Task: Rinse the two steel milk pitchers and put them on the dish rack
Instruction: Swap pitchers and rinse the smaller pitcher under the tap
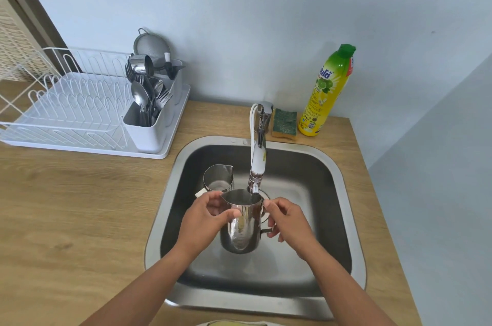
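Note:
A tall steel milk pitcher is held upright over the sink, its mouth right under the faucet spout. My left hand wraps its left side near the rim. My right hand grips its handle on the right. A second, smaller steel pitcher stands upright in the sink's back left, behind my left hand. The white dish rack sits on the counter to the far left.
A cutlery holder full of spoons and forks stands at the rack's right end, with a strainer behind. A green sponge and a yellow dish soap bottle stand behind the sink. The wooden counter lies left of the sink.

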Available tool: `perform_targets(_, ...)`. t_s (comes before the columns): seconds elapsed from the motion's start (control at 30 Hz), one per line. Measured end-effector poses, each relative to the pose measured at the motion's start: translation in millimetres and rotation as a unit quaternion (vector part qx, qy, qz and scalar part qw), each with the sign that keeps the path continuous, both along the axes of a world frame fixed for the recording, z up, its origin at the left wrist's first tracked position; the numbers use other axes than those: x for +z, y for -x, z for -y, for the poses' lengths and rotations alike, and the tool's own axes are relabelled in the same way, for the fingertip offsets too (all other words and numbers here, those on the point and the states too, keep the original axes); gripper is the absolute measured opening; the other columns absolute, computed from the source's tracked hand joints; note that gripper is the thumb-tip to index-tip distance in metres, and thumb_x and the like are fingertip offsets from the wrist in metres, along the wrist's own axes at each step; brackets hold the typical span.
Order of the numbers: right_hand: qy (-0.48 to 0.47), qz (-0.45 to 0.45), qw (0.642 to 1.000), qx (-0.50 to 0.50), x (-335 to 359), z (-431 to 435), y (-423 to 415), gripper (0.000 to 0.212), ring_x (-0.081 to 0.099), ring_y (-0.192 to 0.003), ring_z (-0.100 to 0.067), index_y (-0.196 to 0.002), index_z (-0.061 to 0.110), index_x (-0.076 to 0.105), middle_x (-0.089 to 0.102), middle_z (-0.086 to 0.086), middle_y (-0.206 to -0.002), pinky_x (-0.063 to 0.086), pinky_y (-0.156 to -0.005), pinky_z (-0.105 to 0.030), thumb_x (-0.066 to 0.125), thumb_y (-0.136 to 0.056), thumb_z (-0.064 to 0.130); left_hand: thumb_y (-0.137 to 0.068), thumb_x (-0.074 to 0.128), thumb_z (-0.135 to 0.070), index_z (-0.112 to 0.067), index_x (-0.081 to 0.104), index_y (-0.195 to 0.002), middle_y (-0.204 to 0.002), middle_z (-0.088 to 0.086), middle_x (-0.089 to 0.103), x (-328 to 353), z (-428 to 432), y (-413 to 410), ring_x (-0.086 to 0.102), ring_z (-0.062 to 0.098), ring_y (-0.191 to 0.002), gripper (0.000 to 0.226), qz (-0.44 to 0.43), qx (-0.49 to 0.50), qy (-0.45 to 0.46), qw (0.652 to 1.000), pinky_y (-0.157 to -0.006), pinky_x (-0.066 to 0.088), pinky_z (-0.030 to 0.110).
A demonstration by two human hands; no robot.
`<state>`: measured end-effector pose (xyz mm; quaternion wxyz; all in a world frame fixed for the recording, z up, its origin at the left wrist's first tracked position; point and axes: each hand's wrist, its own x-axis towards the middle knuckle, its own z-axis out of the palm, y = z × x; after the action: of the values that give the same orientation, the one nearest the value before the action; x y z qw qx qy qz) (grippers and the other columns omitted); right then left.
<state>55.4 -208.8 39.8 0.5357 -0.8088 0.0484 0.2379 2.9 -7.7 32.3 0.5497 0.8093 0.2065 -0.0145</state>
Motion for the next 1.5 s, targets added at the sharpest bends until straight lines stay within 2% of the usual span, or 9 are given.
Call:
perform_targets(0.13, 0.014, 0.003, 1.000, -0.023, -2.3, 12.4, -1.7, 0.024, 0.059, -0.063, -0.019, -0.081, 0.012, 0.062, 0.060, -0.001, -0.068, 0.047, -0.056, -0.029, 0.056, -0.096, 0.030, -0.056, 0.093, -0.021, -0.023, 0.060, -0.111, -0.098, -0.007, 0.072, -6.1, 10.4, -0.7, 0.067, 0.007, -0.095, 0.064, -0.023, -0.013, 0.040, 0.999, -0.093, 0.054, 0.034)
perform_targets(0.27, -0.012, -0.012, 0.999, -0.044, -6.7, 9.3, 0.0, 0.021, 0.060, -0.074, -0.020, -0.078, 0.014, 0.061, 0.063, -0.004, -0.079, 0.051, -0.061, -0.029, 0.055, -0.097, 0.022, -0.055, 0.093, -0.012, -0.029, 0.056, -0.104, -0.103, -0.012, 0.066, -3.9, 15.3, -2.7, 0.062, 0.001, -0.100, 0.064, -0.006, -0.011, 0.027, 1.000, -0.091, 0.049, 0.024)
perform_targets(0.47, -0.004, -0.056, 0.998, -0.040, -9.8, 13.8, -4.8, 0.022, 0.061, -0.068, -0.025, -0.081, 0.012, 0.062, 0.065, -0.004, -0.078, 0.052, -0.055, -0.030, 0.053, -0.099, 0.023, -0.048, 0.095, -0.032, -0.027, 0.057, -0.104, -0.093, -0.008, 0.070, -8.4, 15.5, -2.9, 0.065, 0.006, -0.090, 0.068, -0.031, -0.016, 0.007, 0.999, -0.087, 0.054, 0.035)
perform_targets(0.57, 0.016, -0.049, 0.998, -0.036, -10.4, 14.4, -3.6, 0.022, 0.060, -0.071, -0.023, -0.082, 0.012, 0.061, 0.064, -0.003, -0.079, 0.053, -0.057, -0.029, 0.052, -0.099, 0.023, -0.047, 0.094, -0.030, -0.030, 0.056, -0.101, -0.096, -0.009, 0.069, -14.5, 18.6, -1.9, 0.064, 0.006, -0.093, 0.067, -0.033, -0.011, 0.004, 0.999, -0.089, 0.054, 0.039)
perform_targets(0.97, 0.099, -0.073, 0.992, 0.008, -9.6, 16.2, 3.8, 0.025, 0.071, -0.062, -0.026, -0.099, 0.014, 0.061, 0.072, -0.011, -0.086, 0.051, -0.044, -0.028, 0.047, -0.100, 0.035, -0.056, 0.093, -0.034, -0.020, 0.063, -0.107, -0.090, -0.008, 0.072, -17.6, 13.3, -13.0, 0.068, 0.008, -0.088, 0.061, -0.086, -0.021, 0.048, 0.995, -0.088, 0.056, 0.035)
perform_targets(1.13, 0.147, -0.093, 0.984, 0.044, -8.5, 14.5, 5.5, 0.031, 0.074, -0.059, -0.028, -0.099, 0.013, 0.059, 0.075, -0.013, -0.074, 0.050, -0.042, -0.027, 0.042, -0.101, 0.039, -0.065, 0.087, -0.041, -0.014, 0.069, -0.104, -0.086, 0.001, 0.074, -24.5, 12.4, -20.9, 0.069, 0.012, -0.073, 0.051, -0.131, -0.028, 0.091, 0.987, -0.062, 0.056, 0.028)
perform_targets(1.23, 0.170, -0.098, 0.979, 0.062, -7.4, 15.1, 6.1, 0.035, 0.073, -0.055, -0.027, -0.097, 0.013, 0.059, 0.075, -0.011, -0.069, 0.047, -0.041, -0.025, 0.039, -0.101, 0.042, -0.069, 0.085, -0.040, -0.009, 0.070, -0.100, -0.088, 0.008, 0.077, -25.6, 11.9, -24.5, 0.074, 0.023, -0.076, 0.046, -0.162, -0.028, 0.132, 0.978, -0.066, 0.061, 0.036)
perform_targets(1.37, 0.198, -0.102, 0.971, 0.089, -9.2, 15.2, 4.5, 0.040, 0.069, -0.048, -0.024, -0.097, 0.013, 0.061, 0.075, -0.009, -0.067, 0.043, -0.039, -0.023, 0.037, -0.100, 0.045, -0.072, 0.081, -0.045, -0.004, 0.071, -0.099, -0.089, 0.016, 0.076, -29.1, 8.6, -27.5, 0.072, 0.024, -0.067, 0.050, -0.193, -0.041, 0.149, 0.969, -0.056, 0.056, 0.031)
perform_targets(1.5, 0.187, -0.113, 0.973, 0.078, -10.4, 13.1, 1.0, 0.041, 0.061, -0.040, -0.022, -0.093, 0.009, 0.063, 0.075, -0.012, -0.067, 0.041, -0.036, -0.023, 0.040, -0.099, 0.043, -0.077, 0.076, -0.047, -0.005, 0.068, -0.099, -0.075, 0.011, 0.070, -31.7, 5.6, -31.0, 0.069, 0.022, -0.055, 0.048, -0.218, -0.038, 0.162, 0.962, -0.050, 0.055, 0.029)
